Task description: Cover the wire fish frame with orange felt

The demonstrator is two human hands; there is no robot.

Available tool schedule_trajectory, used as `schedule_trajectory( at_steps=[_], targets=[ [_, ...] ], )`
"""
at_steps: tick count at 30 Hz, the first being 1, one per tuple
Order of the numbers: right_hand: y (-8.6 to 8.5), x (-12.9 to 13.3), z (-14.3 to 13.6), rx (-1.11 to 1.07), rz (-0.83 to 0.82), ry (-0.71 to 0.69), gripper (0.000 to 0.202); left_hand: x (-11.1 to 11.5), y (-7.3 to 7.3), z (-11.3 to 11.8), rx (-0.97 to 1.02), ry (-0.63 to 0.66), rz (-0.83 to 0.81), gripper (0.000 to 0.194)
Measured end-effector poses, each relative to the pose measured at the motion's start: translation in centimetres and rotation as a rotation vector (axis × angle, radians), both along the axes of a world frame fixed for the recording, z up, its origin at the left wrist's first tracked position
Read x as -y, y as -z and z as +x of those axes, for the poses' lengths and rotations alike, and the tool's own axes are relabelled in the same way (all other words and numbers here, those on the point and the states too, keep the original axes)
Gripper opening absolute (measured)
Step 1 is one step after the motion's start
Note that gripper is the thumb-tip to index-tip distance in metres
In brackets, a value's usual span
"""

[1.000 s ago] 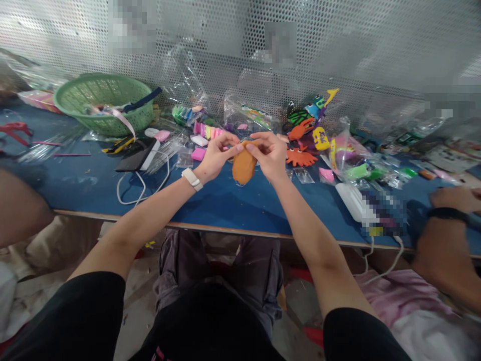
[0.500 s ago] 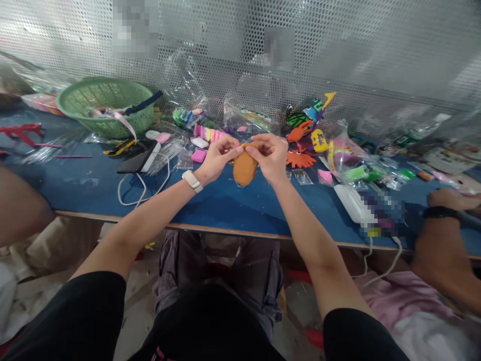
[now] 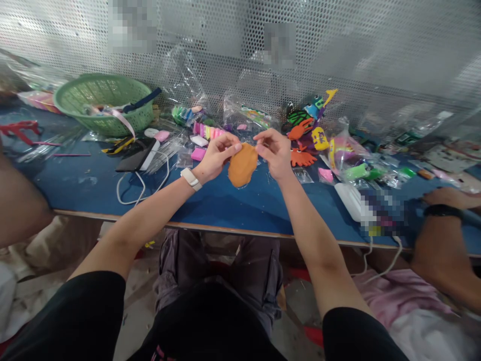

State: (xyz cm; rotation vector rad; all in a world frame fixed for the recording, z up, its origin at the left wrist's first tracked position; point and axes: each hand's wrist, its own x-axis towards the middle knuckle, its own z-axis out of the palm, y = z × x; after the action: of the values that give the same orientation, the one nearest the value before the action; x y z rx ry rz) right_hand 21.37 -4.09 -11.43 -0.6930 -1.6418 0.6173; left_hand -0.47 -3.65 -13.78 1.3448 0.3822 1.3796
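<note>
A flat, oval sheet of orange-brown modelling clay (image 3: 242,165) hangs above the blue table. My left hand (image 3: 221,156) pinches its upper left edge between thumb and fingers. At the upper right edge is my right hand (image 3: 276,153), its thumb tip against the clay and its other fingers curled; whether a fingertip sits behind the sheet is hard to see. Beyond the hands lie a pink clay packet (image 3: 198,154), a strip of colored clay packets (image 3: 210,131) and an orange crab-like figure (image 3: 302,157).
A green basket (image 3: 105,125) stands at the back left, with a black phone (image 3: 137,158) and white cable before it. To the right lie a yellow piece (image 3: 319,139), plastic bags and a white device (image 3: 349,201). Another person's forearm (image 3: 443,235) rests at the right edge.
My right hand has shifted slightly right, its thumb moving from the clay's top to its edge. The sheet now shows more of its face and tilts to the lower left.
</note>
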Motion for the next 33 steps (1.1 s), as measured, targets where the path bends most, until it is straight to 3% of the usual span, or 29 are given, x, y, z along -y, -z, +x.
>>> schedule_trajectory(
  at_steps=[4, 8, 10, 17, 27, 33],
  targets=[
    [-0.2, -0.3, -0.1, -0.038, -0.300, -0.173, 0.065, 0.0, 0.1, 0.0, -0.024, 0.011, 0.012, 0.060],
    [-0.2, -0.1, 0.1, -0.064, -0.480, -0.333, 0.049, 0.3, 0.2, 0.1, -0.030, 0.048, 0.004, 0.059],
    [-0.2, 0.1, 0.2, -0.063, -0.480, -0.375, 0.044, 0.4, 0.2, 0.2, -0.024, 0.091, -0.021, 0.059],
    [0.3, -0.2, 0.6, 0.015, -0.367, -0.471, 0.056, 1.2, -0.2, 0.4, -0.001, 0.191, -0.074, 0.061],
    [1.0, -1.3, 0.8, 0.073, -0.175, -0.396, 0.056, 2.1, -0.6, 0.6, -0.061, 0.289, -0.112, 0.065],
    [0.6, -0.8, 1.0, 0.090, -0.237, -0.411, 0.050, 2.0, -0.6, 0.4, -0.077, 0.302, -0.116, 0.064]
  ],
)
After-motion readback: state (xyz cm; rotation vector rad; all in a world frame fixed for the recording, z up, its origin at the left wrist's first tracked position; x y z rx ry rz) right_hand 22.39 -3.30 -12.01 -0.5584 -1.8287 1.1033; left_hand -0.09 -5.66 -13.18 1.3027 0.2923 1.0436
